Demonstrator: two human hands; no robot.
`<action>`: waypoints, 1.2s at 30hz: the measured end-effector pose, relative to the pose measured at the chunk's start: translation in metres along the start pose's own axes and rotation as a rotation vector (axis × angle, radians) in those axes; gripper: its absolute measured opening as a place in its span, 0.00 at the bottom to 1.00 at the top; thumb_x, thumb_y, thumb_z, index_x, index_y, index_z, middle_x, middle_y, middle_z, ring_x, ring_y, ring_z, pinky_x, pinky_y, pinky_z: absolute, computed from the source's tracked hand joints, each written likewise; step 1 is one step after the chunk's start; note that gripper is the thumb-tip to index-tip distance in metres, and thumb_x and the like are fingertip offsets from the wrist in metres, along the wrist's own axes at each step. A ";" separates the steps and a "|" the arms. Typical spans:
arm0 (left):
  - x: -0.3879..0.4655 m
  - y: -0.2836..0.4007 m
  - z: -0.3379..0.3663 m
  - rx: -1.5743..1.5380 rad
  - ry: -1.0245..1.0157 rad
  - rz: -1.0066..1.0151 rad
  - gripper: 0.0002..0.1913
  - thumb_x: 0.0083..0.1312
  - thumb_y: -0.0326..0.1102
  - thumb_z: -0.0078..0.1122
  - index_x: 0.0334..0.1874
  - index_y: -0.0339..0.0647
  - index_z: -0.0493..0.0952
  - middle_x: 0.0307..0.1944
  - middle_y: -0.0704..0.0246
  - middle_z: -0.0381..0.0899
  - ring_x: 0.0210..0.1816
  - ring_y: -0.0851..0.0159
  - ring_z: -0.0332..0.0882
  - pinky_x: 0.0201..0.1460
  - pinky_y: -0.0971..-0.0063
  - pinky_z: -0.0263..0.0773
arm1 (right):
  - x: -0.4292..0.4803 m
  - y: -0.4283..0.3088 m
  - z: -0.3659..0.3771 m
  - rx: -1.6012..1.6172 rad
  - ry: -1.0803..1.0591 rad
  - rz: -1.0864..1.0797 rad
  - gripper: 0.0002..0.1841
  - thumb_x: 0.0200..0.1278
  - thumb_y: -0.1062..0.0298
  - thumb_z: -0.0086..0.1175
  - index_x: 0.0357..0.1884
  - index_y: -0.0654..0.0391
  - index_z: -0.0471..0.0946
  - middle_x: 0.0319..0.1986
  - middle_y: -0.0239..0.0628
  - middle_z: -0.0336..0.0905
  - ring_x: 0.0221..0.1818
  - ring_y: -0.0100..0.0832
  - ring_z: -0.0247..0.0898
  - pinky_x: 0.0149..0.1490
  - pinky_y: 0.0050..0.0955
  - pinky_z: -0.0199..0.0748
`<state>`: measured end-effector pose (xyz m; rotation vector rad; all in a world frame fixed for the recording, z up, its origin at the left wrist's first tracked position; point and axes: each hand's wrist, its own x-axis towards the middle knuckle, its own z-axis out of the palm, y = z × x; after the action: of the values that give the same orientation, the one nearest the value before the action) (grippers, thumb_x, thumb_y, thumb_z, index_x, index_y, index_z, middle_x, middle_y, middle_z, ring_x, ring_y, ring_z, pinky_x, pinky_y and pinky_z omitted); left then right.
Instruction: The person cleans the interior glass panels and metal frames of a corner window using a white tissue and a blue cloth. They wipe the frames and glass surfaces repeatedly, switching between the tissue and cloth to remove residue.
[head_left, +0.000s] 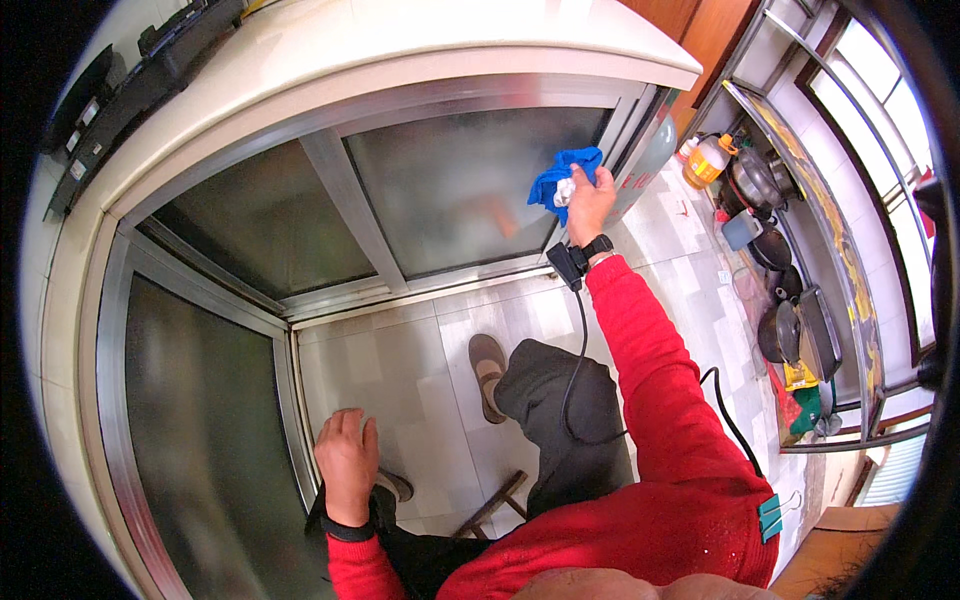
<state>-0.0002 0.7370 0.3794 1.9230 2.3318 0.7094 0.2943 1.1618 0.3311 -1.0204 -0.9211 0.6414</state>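
Note:
My right hand (591, 202) grips a crumpled blue cloth (562, 163) near the right end of a sliding cabinet door with a dark glass panel (457, 172). A small white wad (564, 192) shows between the cloth and my fingers; its material is unclear. Whether the cloth touches the glass is hard to tell. My left hand (349, 461) holds nothing, its thumb a little apart from the fingers, above my leg and nearest to the left glass cabinet door (210, 420). On my right wrist sits a black strap with a cabled device (566, 264).
Above the doors runs a pale countertop (375, 37) with a square corner at right. A low wooden stool (495, 502) stands by my legs on the tiled floor (382, 360). To the right, a metal rack (862, 300) holds several pans (772, 247), with an oil bottle (705, 161) beside them.

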 end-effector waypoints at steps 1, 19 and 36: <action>0.000 0.001 -0.001 0.008 -0.016 0.003 0.07 0.60 0.29 0.63 0.39 0.36 0.78 0.38 0.57 0.81 0.38 0.47 0.80 0.39 0.59 0.76 | -0.003 0.004 0.000 0.000 0.005 0.009 0.07 0.60 0.73 0.62 0.35 0.62 0.75 0.29 0.28 0.76 0.31 0.19 0.67 0.37 0.24 0.69; -0.006 -0.022 -0.014 -0.046 -0.102 -0.136 0.09 0.56 0.28 0.65 0.38 0.37 0.78 0.38 0.61 0.81 0.38 0.51 0.79 0.41 0.61 0.74 | -0.115 0.240 -0.023 -0.056 -0.079 0.673 0.09 0.56 0.76 0.64 0.28 0.55 0.73 0.26 0.27 0.75 0.28 0.25 0.70 0.32 0.30 0.71; -0.087 -0.018 0.000 -0.009 0.054 -0.359 0.09 0.59 0.35 0.63 0.37 0.40 0.75 0.31 0.62 0.75 0.35 0.53 0.77 0.37 0.60 0.73 | -0.249 0.089 0.095 0.198 -1.128 0.955 0.12 0.62 0.76 0.59 0.48 0.56 0.78 0.43 0.31 0.82 0.44 0.28 0.77 0.51 0.28 0.74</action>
<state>0.0034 0.6534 0.3512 1.4357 2.5975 0.7397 0.0881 1.0372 0.1869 -0.8422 -1.2412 2.2079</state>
